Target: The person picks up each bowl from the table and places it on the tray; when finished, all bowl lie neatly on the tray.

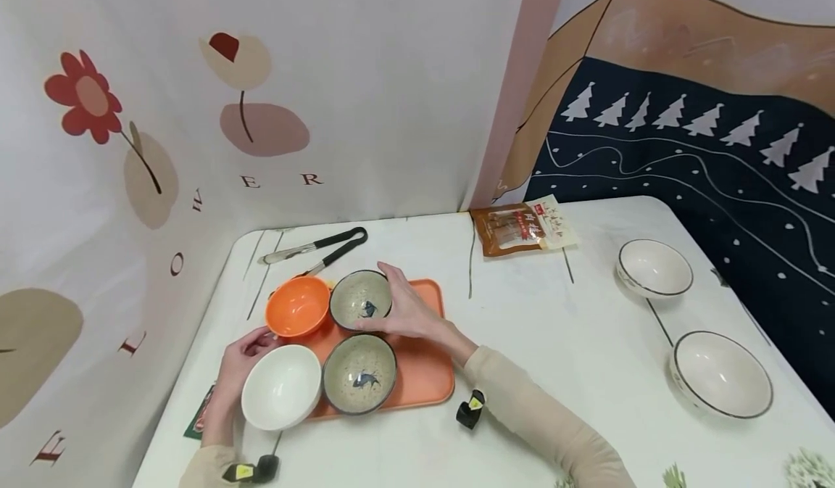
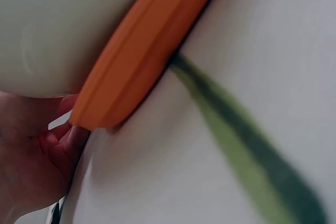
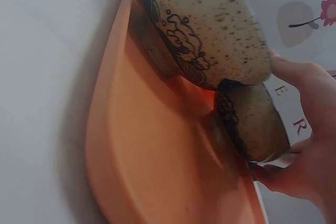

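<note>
My right hand (image 1: 407,309) grips the rear grey speckled bowl (image 1: 359,296), thumb and fingers spread across its rim. A matching front speckled bowl (image 3: 210,30) with a dark painted pattern sits nearer me on the orange tray (image 1: 420,379). At the tray's left, my left hand (image 1: 243,363) is beside the orange bowl (image 1: 296,307) and the white bowl (image 1: 280,390). In the left wrist view its fingers (image 2: 58,142) bend in by the tray corner (image 2: 113,95), under the white bowl's side; their tips are hidden, and what they hold cannot be made out.
Black-handled tongs (image 1: 326,247) lie behind the tray. A brown food packet (image 1: 518,227) is at the table's back edge. Two white dark-rimmed bowls, one farther back (image 1: 654,269) and one nearer (image 1: 720,375), stand at the right. A green packet (image 1: 198,415) lies partly behind the left forearm.
</note>
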{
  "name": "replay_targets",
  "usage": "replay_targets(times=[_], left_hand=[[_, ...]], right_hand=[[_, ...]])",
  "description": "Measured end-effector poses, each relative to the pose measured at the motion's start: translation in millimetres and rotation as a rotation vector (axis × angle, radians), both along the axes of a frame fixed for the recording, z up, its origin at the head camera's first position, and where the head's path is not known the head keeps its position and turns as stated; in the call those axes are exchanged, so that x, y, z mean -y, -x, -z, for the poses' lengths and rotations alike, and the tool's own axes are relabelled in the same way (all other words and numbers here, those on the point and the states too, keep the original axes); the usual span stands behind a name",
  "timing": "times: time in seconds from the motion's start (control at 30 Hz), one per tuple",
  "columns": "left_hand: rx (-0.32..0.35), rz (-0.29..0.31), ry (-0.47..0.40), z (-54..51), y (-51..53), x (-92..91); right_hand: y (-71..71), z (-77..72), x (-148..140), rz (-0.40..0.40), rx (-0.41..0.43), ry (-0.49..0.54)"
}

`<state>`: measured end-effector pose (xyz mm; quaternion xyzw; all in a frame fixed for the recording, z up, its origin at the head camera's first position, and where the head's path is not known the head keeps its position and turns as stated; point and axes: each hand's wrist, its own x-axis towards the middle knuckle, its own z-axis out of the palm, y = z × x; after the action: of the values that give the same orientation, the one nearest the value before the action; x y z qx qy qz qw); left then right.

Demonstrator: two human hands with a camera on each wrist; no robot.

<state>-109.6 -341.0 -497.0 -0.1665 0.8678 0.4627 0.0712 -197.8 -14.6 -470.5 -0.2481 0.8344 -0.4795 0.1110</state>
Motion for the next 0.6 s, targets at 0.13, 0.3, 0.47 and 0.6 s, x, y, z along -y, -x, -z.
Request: replay_targets(times=[0.13,0.3,0.47,0.6], left_hand=[[-0.006,0.004,-0.002,1.5,0.3,3.4],[-0.028,0.011,0.002,-1.1,-1.5,3.9],[-0.027,0.007,-0.009,-2.5,-2.9,1.3],[-0.023,-0.005,-0.006,-2.2,-2.4,-1.4]], right_hand=[[-1.8,-9.5,-14.3,0.031,-0.003,0.018],[-1.6,-19.5,-36.9,0.093,-0.030,0.012],[-2.2,-25.4,-64.2,0.153,-0.038,0.013],[-5.6,-30.4,-87.6,0.206,-0.036,-0.008]])
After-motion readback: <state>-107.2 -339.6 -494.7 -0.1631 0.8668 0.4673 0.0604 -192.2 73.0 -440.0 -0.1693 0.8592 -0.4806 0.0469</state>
